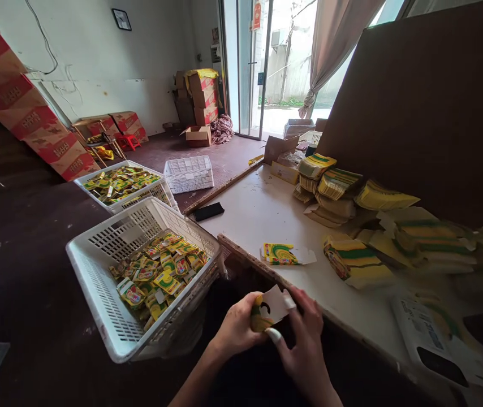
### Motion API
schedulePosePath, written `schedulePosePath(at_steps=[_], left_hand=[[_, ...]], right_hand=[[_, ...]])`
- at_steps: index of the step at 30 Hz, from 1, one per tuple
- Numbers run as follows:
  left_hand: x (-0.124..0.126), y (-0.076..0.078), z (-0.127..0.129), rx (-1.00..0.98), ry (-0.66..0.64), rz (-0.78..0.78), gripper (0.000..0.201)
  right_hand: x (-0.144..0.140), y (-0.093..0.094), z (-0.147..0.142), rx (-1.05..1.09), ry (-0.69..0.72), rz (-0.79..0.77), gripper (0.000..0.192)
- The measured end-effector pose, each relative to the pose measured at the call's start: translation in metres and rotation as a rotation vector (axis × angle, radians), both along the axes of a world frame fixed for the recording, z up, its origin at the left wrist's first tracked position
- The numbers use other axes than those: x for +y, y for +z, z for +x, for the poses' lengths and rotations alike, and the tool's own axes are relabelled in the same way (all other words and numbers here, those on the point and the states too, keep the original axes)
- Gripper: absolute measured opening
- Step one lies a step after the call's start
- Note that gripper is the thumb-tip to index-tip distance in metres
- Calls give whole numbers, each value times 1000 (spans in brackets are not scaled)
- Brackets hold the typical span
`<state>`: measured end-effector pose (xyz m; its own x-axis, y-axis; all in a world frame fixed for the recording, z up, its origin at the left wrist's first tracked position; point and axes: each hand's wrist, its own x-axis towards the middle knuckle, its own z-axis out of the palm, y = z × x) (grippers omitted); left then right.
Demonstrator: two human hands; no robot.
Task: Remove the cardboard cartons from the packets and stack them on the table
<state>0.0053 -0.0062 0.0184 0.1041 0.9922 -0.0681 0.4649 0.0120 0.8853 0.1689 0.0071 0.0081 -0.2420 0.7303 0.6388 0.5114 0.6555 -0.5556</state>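
Observation:
In front of my body, my left hand (238,323) grips a small yellow carton (274,304) whose pale flap sticks up. My right hand (306,334) has white covers on its thumb and a fingertip; these pinch the carton's right side. A dark curved shape shows on the carton, partly hidden by my fingers. On the table just beyond lies a flattened yellow-green carton (281,254) with white flaps. To the left, a white plastic crate (93,299) holds many small yellow cartons (167,277).
Stacks of flat yellow cartons (358,263) cover the table's (262,209) right side, near a white plastic container (426,333). A black phone (208,211) lies at the table's corner. A second filled crate (156,183) and an upturned white crate (189,174) stand behind. Red-and-brown boxes (33,121) line the wall.

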Motion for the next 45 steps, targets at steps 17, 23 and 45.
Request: schedulePosePath(at_steps=[17, 23, 45], left_hand=[[-9, -29, 19, 85, -117, 181, 55], [1, -32, 12, 9, -91, 17, 66], [3, 6, 5, 280, -86, 55, 49]], right_hand=[[5, -27, -3, 563, 228, -1136, 69], [-5, -37, -5, 209, 292, -623, 46], [25, 4, 41, -24, 390, -670, 15]])
